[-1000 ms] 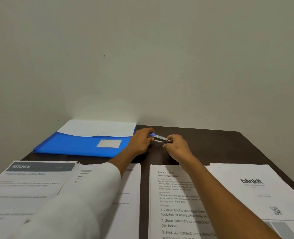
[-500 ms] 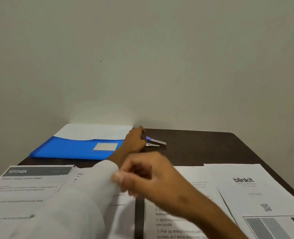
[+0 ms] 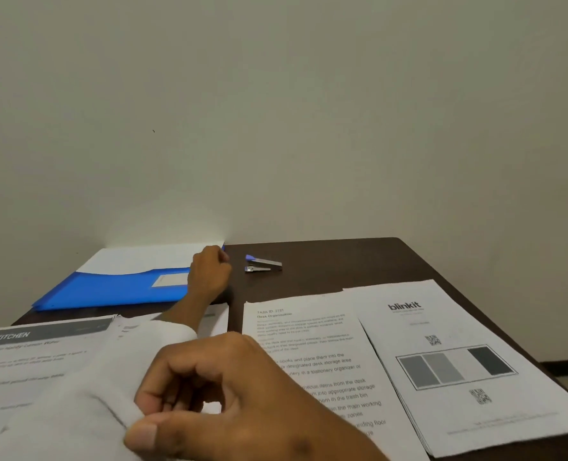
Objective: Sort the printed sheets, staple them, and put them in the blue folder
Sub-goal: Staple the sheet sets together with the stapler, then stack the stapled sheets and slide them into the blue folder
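Note:
The blue folder point(image 3: 109, 289) lies at the table's far left with white paper point(image 3: 143, 259) sticking out of its top. My left hand point(image 3: 209, 276) lies on the folder's right end with fingers curled; whether it grips the folder is hidden. A small blue and silver stapler point(image 3: 263, 263) lies alone on the table just right of that hand. Printed sheets lie across the near side: a KITCHEN sheet point(image 3: 26, 347), a Desk Organization sheet point(image 3: 309, 327) and a blinkit stack point(image 3: 442, 327). Close to the camera, my right hand point(image 3: 229, 394) pinches my left arm's white sleeve point(image 3: 86, 400).
The dark table point(image 3: 342, 261) stands against a plain wall. Its right edge runs diagonally past the blinkit stack, with floor showing beyond it. Another sheet point(image 3: 216, 316) lies partly under my left forearm.
Both hands have let go of the stapler, which now lies on the table. My left hand moved left onto the folder. My right hand pulled back toward me to the left sleeve.

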The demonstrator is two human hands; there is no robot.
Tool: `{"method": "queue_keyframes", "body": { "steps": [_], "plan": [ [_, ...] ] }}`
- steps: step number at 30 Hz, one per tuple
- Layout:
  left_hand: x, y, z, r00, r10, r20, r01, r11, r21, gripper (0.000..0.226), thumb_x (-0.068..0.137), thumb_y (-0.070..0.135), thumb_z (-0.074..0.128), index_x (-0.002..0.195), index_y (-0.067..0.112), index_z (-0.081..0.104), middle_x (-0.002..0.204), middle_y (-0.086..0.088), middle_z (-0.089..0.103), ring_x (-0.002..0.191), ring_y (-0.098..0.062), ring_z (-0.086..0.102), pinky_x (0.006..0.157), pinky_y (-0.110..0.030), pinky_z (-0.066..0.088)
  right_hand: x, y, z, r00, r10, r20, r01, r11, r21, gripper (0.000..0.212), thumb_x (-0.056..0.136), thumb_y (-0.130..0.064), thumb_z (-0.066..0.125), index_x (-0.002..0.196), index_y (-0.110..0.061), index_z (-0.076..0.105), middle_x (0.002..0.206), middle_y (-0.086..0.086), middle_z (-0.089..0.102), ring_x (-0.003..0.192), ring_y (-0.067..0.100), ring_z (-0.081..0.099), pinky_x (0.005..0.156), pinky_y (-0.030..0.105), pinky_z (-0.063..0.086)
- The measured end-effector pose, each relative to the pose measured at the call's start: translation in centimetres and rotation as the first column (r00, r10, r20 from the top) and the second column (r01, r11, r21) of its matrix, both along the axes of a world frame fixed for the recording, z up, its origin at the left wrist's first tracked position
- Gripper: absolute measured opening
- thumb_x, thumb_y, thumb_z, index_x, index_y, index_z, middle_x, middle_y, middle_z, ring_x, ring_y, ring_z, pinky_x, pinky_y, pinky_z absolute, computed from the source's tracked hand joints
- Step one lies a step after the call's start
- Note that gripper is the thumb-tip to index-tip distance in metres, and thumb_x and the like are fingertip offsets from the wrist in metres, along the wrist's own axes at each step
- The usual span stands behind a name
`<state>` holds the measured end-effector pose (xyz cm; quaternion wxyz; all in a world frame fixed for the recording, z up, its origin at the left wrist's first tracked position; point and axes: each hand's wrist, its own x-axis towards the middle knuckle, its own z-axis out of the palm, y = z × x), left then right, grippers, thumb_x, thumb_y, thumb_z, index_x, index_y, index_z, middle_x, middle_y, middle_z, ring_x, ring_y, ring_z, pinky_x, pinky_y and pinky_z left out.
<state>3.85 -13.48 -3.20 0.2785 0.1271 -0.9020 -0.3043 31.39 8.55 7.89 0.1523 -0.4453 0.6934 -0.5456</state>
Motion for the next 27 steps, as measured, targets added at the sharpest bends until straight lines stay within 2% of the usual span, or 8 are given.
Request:
{"method": "queue_keyframes", "body": {
  "steps": [4, 6, 9, 11, 14, 18, 22, 27],
  "plan": [
    [0.7, 0.9, 0.0, 0.994, 0.105, 0.008, -0.103, 0.945, 0.311, 0.013, 0.102, 0.007, 0.062, 0.101, 0.001, 0.074, 0.096, -0.018, 0.073, 0.093, -0.032, 0.073, 0.081, -0.038, 0.059, 1.0, 2.5, 0.0, 0.994, 0.095, 0.060, -0.094, 0.995, -0.020, 0.014, 0.099, -0.012, 0.071, 0.106, 0.000, 0.072, 0.086, -0.007, 0.063, 0.083, 0.003, 0.056, 0.075, 0.017, 0.045],
    [1.3, 1.6, 0.1, 0.993, 0.121, 0.004, -0.115, 0.938, 0.328, 0.013, 0.102, 0.009, 0.062, 0.103, 0.003, 0.073, 0.098, -0.017, 0.073, 0.094, -0.030, 0.073, 0.084, -0.039, 0.060, 0.9, 3.3, -0.5, 0.985, 0.148, 0.084, -0.149, 0.989, -0.003, 0.014, 0.100, -0.010, 0.070, 0.108, 0.002, 0.071, 0.087, -0.006, 0.064, 0.081, -0.002, 0.057, 0.073, 0.011, 0.045],
    [2.1, 3.5, -0.1, 1.000, 0.014, -0.014, -0.013, 0.998, 0.062, 0.008, 0.100, 0.010, 0.062, 0.102, 0.008, 0.070, 0.095, -0.009, 0.069, 0.090, -0.024, 0.067, 0.085, -0.042, 0.059, -0.6, 3.4, -2.6, 0.979, 0.131, 0.154, -0.127, 0.991, -0.038, 0.017, 0.100, -0.006, 0.068, 0.110, 0.008, 0.070, 0.093, 0.007, 0.068, 0.082, 0.015, 0.062, 0.078, 0.025, 0.054],
    [2.8, 5.3, -0.1, 0.990, -0.139, 0.005, 0.139, 0.984, -0.112, 0.010, 0.095, 0.009, 0.061, 0.096, 0.012, 0.070, 0.091, -0.005, 0.070, 0.086, -0.022, 0.066, 0.081, -0.042, 0.059, -2.7, 3.4, -4.9, 0.988, -0.001, 0.152, 0.008, 0.999, -0.045, 0.017, 0.100, -0.010, 0.069, 0.105, 0.006, 0.071, 0.090, 0.013, 0.072, 0.079, 0.021, 0.065, 0.077, 0.035, 0.058],
    [3.2, 7.6, 0.3, 0.967, -0.252, 0.043, 0.255, 0.947, -0.194, 0.011, 0.091, 0.010, 0.062, 0.096, 0.014, 0.070, 0.092, -0.005, 0.072, 0.086, -0.019, 0.066, 0.081, -0.041, 0.060, -5.9, 3.8, -7.7, 0.967, -0.248, 0.054, 0.248, 0.969, 0.015, 0.015, 0.097, -0.017, 0.072, 0.095, -0.002, 0.075, 0.086, 0.015, 0.077, 0.071, 0.016, 0.069, 0.075, 0.041, 0.061],
    [3.2, 9.8, 0.2, 0.964, -0.265, -0.033, 0.251, 0.941, -0.225, 0.008, 0.093, 0.011, 0.061, 0.093, 0.012, 0.069, 0.092, -0.006, 0.071, 0.084, -0.018, 0.064, 0.079, -0.037, 0.058, -7.8, 3.9, -9.4, 0.917, -0.398, 0.014, 0.398, 0.918, 0.011, 0.009, 0.093, -0.019, 0.072, 0.090, -0.011, 0.076, 0.081, 0.009, 0.078, 0.069, 0.019, 0.073, 0.078, 0.046, 0.064],
    [3.3, 11.1, 0.1, 0.965, -0.249, -0.079, 0.227, 0.948, -0.222, 0.008, 0.099, 0.014, 0.062, 0.095, 0.012, 0.068, 0.092, -0.003, 0.069, 0.081, -0.012, 0.062, 0.079, -0.029, 0.056, -7.9, 3.6, -9.4, 0.877, -0.480, 0.015, 0.480, 0.874, -0.077, 0.006, 0.094, -0.025, 0.075, 0.095, -0.019, 0.073, 0.079, 0.000, 0.074, 0.073, 0.016, 0.075, 0.075, 0.039, 0.065],
    [3.7, 11.1, 0.1, 0.973, -0.224, -0.054, 0.200, 0.937, -0.286, 0.004, 0.099, 0.021, 0.066, 0.100, 0.018, 0.064, 0.099, 0.002, 0.062, 0.090, -0.014, 0.060, 0.085, -0.029, 0.049, -7.6, 3.7, -8.2, 0.853, -0.511, -0.109, 0.506, 0.859, -0.074, 0.015, 0.095, -0.038, 0.073, 0.107, -0.031, 0.067, 0.104, -0.013, 0.070, 0.090, 0.004, 0.068, 0.077, 0.022, 0.059]
  ]
}}
